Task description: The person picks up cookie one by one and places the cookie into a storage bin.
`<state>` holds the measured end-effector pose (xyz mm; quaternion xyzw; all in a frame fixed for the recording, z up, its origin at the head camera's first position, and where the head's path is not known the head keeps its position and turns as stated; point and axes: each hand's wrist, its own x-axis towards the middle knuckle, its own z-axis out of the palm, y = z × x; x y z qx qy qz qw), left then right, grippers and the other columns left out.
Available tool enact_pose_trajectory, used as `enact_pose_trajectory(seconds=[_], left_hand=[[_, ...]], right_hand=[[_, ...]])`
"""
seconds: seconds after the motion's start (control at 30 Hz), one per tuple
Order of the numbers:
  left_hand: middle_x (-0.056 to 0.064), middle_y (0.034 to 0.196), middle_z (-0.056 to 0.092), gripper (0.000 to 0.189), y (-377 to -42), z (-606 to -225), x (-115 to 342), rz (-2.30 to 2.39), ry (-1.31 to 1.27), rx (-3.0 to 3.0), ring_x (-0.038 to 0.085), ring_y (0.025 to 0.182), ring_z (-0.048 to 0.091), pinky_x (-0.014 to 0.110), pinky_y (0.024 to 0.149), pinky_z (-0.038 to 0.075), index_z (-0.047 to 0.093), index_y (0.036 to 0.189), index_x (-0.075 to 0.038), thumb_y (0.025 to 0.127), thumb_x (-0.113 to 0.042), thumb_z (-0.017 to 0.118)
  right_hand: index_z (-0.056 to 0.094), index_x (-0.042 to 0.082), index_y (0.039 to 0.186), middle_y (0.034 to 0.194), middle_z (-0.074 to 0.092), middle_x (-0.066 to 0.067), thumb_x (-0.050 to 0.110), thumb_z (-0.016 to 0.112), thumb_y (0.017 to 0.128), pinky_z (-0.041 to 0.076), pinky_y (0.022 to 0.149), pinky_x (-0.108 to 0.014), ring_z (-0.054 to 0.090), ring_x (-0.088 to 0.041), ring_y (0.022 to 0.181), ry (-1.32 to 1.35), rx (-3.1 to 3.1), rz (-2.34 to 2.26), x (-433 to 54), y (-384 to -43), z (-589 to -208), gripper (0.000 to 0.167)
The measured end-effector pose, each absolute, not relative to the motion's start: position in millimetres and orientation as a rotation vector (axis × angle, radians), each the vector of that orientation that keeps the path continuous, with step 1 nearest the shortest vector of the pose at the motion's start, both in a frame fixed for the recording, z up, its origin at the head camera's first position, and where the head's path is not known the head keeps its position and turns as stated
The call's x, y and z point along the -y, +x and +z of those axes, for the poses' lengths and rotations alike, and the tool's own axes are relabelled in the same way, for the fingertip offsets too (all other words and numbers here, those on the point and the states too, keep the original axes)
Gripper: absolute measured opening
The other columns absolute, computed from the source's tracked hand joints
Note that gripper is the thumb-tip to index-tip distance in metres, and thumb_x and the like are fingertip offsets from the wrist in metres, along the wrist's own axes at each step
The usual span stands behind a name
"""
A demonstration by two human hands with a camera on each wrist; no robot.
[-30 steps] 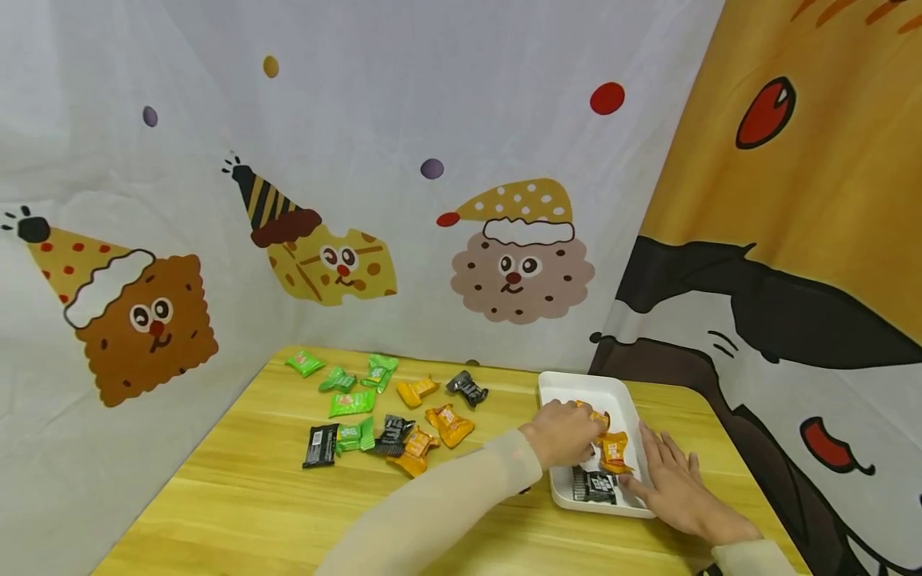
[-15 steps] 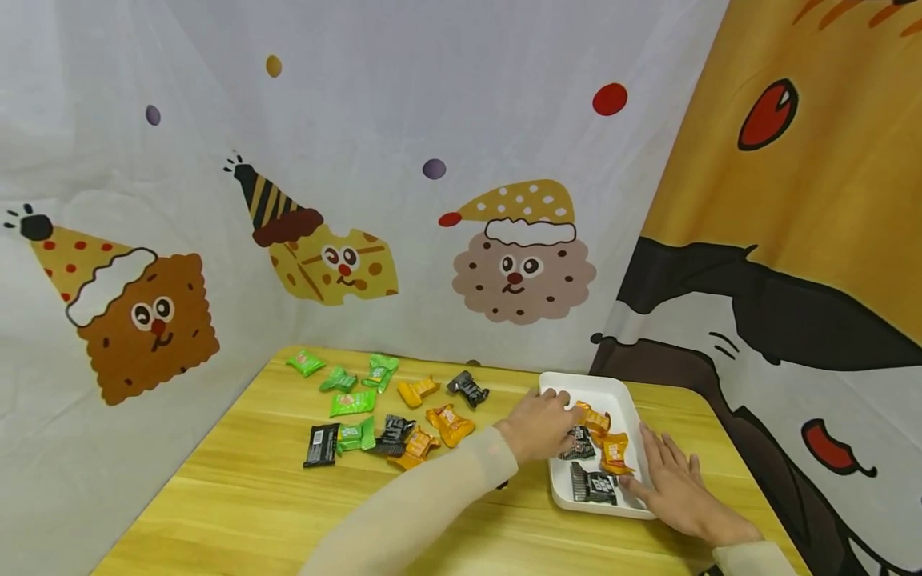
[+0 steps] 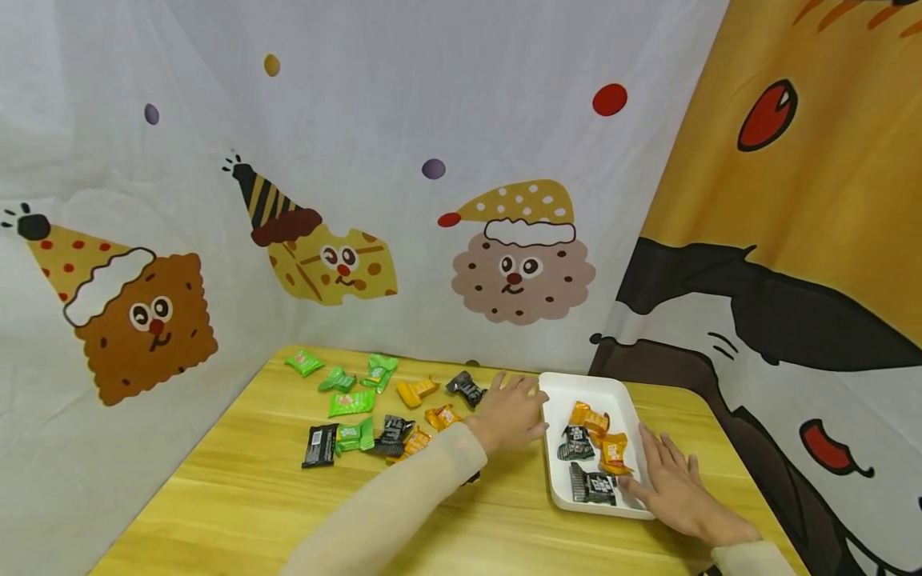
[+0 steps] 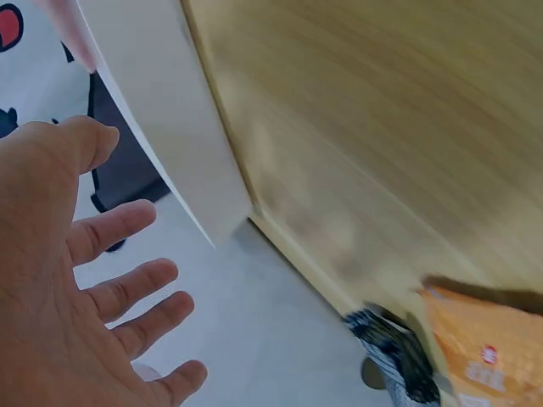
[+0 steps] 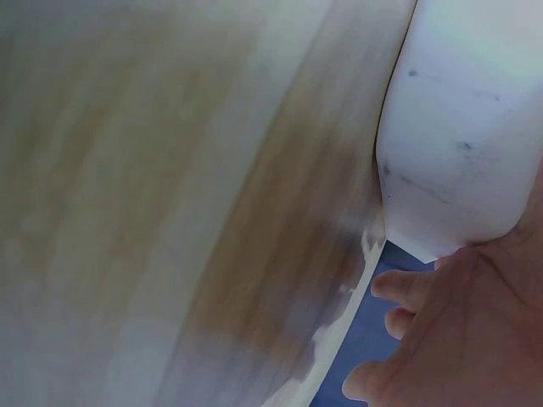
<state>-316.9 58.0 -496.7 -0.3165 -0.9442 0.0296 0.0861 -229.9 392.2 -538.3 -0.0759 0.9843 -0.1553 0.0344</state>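
Observation:
My left hand (image 3: 507,412) hovers just left of the white tray (image 3: 592,386), fingers spread and holding nothing. In the left wrist view that hand (image 4: 85,254) shows extended fingers, with an orange packet (image 4: 488,348) and a black packet (image 4: 390,352) off to the side. My right hand (image 3: 680,488) rests against the tray's right side, fingers extended; in the right wrist view it (image 5: 475,331) touches the tray wall (image 5: 458,127). Inside the tray lie two orange wrapped candies (image 3: 615,454) and two black ones (image 3: 594,484).
Green candies (image 3: 352,403), more orange ones (image 3: 416,391) and black ones (image 3: 320,446) lie scattered on the left of the wooden table (image 3: 238,488). One black candy (image 3: 465,390) sits beside my left fingers. A printed cloth (image 3: 360,120) hangs behind the table.
My left hand has let go of a black candy inside the tray, then moved left out over the table. My right hand has stayed at the tray's side.

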Motion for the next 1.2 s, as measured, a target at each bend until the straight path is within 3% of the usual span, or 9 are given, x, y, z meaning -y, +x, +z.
enact_pose_trajectory(seconds=[0.2,0.8,1.0,1.2], left_hand=[[0.001,0.184,0.048,0.058,-323.0,-500.0,-40.5,0.026,-0.874,2.856,0.026,0.171,0.048,0.063,0.145,0.035,0.061,0.168,-0.032,0.118,-0.062,0.058],[0.012,0.178,0.054,0.057,-345.2,-514.0,14.4,-0.155,-0.707,2.982,0.039,0.167,0.05,0.073,0.139,0.038,0.064,0.165,-0.026,0.114,-0.05,0.073],[0.016,0.179,0.052,0.06,-350.6,-518.7,24.7,-0.166,-0.66,3.001,0.042,0.166,0.052,0.072,0.136,0.043,0.063,0.165,-0.024,0.113,-0.048,0.077],[0.017,0.176,0.055,0.06,-352.2,-515.0,28.2,-0.143,-0.641,3.036,0.043,0.156,0.061,0.066,0.125,0.057,0.062,0.166,-0.025,0.113,-0.049,0.077]], right_hand=[[0.011,-0.006,0.182,0.185,0.022,-0.044,0.069,0.068,0.11,0.008,0.125,-0.101,0.018,-0.073,0.168,-0.226,-3.028,-0.47,-393.5,-230.7,-541.5,0.118],[0.012,-0.007,0.182,0.184,0.024,-0.043,0.069,0.067,0.111,0.009,0.125,-0.101,0.019,-0.073,0.168,-0.227,-3.031,-0.463,-391.5,-230.8,-543.4,0.118],[0.012,-0.007,0.182,0.184,0.025,-0.044,0.068,0.067,0.111,0.009,0.125,-0.102,0.019,-0.073,0.168,-0.228,-3.03,-0.47,-391.6,-229.7,-542.3,0.117],[0.011,-0.007,0.182,0.185,0.023,-0.044,0.07,0.067,0.111,0.007,0.126,-0.101,0.016,-0.073,0.169,-0.212,-3.015,-0.477,-392.7,-230.2,-539.9,0.119]])
